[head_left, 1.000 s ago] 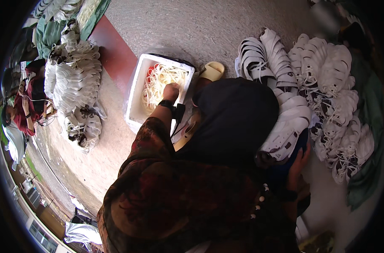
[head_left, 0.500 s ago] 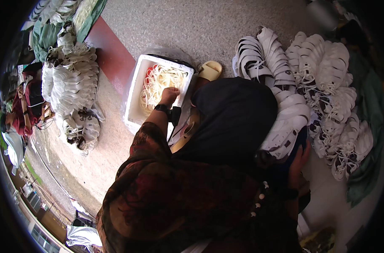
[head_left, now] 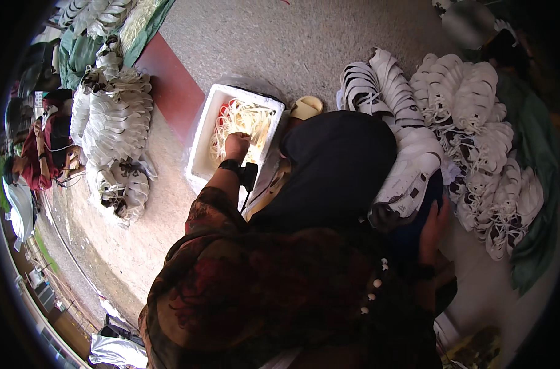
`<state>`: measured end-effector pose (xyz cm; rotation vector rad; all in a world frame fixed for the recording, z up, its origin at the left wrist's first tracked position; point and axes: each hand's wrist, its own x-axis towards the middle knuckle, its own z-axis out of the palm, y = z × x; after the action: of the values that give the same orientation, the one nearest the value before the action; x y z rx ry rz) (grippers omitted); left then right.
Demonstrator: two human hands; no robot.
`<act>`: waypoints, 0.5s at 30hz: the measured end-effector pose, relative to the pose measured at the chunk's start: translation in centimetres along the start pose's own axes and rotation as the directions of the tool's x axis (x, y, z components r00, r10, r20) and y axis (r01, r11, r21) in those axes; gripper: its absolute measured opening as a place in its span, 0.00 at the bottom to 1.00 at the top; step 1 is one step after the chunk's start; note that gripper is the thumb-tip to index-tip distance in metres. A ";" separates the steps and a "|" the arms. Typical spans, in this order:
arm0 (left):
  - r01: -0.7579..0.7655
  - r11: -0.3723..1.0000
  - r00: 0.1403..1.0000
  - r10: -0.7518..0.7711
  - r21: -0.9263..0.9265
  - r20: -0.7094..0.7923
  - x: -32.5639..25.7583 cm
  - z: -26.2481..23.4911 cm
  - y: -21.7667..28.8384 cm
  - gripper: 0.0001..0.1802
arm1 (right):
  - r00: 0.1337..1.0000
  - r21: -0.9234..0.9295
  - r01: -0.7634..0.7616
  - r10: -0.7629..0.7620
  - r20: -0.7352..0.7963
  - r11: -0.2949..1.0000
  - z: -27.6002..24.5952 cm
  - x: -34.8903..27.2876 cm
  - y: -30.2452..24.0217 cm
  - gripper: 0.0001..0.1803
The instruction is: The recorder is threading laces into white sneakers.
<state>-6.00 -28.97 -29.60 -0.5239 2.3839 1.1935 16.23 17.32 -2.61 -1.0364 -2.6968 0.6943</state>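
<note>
My left hand point(head_left: 236, 147) is inside a white foam box point(head_left: 200, 147). Its fingers are curled closed among pale shoelaces point(head_left: 243, 115), with a few strands beside the fingertips. My right hand point(head_left: 435, 229) lies open, fingers stretched, against dark blue cloth point(head_left: 420, 212) on my leg. Close beside it, on my lap, rests a row of nested white shoe uppers point(head_left: 409, 166), the front one showing perforations and a dark opening. Its palm is turned away and partly in shadow.
Nested white uppers point(head_left: 360, 86) continue ahead of my knee, with heaped laced uppers point(head_left: 464, 98) at the right by green cloth point(head_left: 535, 246). More uppers point(head_left: 114, 123) are piled at the left, near a red board point(head_left: 169, 80). A person in dark red point(head_left: 40, 147) is at far left.
My left hand has shifted from near the box's right wall toward its middle. My right hand stays by the blue cloth with its fingers a little more spread. The whole view has shifted slightly.
</note>
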 end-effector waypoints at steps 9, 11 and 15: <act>-0.246 0.836 0.964 0.265 -0.490 -0.032 -4.3 -5.8 8.2 0.08 | 0.996 0.070 0.060 -0.055 -0.070 0.996 1.3 0.4 3.1 0.23; -0.336 0.665 0.916 0.396 -0.667 -0.066 -6.6 -7.4 12.7 0.08 | 0.997 0.041 0.039 -0.036 -0.075 0.998 1.5 0.5 3.3 0.23; -0.256 0.504 0.795 0.595 -0.825 0.117 -14.3 -12.1 23.7 0.07 | 0.991 0.038 0.092 -0.088 -0.105 0.995 1.6 1.0 4.2 0.24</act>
<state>-8.38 -23.54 0.03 0.1470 1.5611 2.3490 17.49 20.19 -6.02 -0.9080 -2.6101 0.6607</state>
